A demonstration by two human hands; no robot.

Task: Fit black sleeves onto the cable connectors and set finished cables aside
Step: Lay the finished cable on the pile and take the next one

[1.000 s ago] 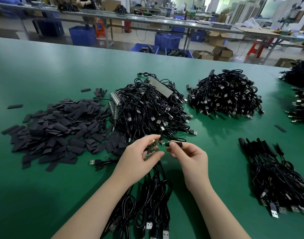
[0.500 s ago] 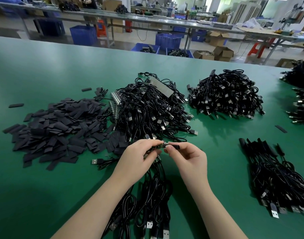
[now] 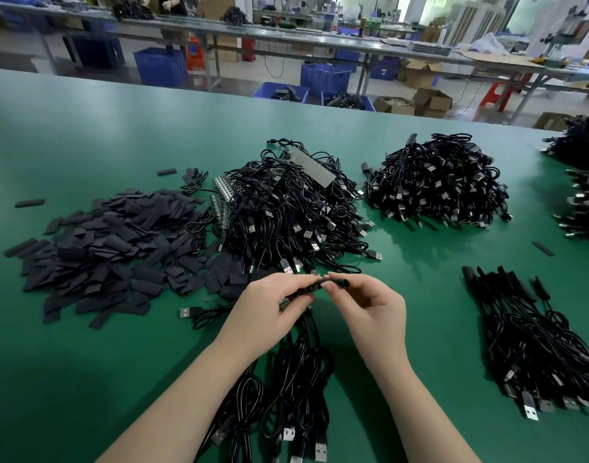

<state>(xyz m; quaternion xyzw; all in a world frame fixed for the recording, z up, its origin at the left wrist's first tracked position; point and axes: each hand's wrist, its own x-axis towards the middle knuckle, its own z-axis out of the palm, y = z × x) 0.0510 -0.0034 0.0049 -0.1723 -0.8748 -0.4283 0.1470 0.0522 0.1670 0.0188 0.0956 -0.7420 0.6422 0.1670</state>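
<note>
Currently a small connector board [image 3: 308, 289] is being pinched by the left hand [image 3: 269, 312], fingers curled round it; a black sleeve [image 3: 338, 283] is being gripped between thumb and fingertips of the right hand [image 3: 370, 312]; the sleeve's open end is being held against the board's tip, touching or nearly so; how far it is seated cannot be told.

Positions are being given relative to the big central cable heap [image 3: 293, 212] on the green table [image 3: 85, 135]: both hands are being held just in front of its near edge; the loose pile of flat black sleeves [image 3: 112, 255] is lying to its left, touching its edge; a second cable heap [image 3: 436, 182] is lying to its right, slightly further back; a laid-out bundle of sleeved cables [image 3: 537, 335] is lying right of and nearer than the heap, well apart from it; unsleeved cables [image 3: 286, 396] are hanging from the left hand and trailing toward the viewer between the forearms, USB plugs at the near end.

One stray sleeve [image 3: 543, 248] is lying between the second heap and the sleeved bundle.
</note>
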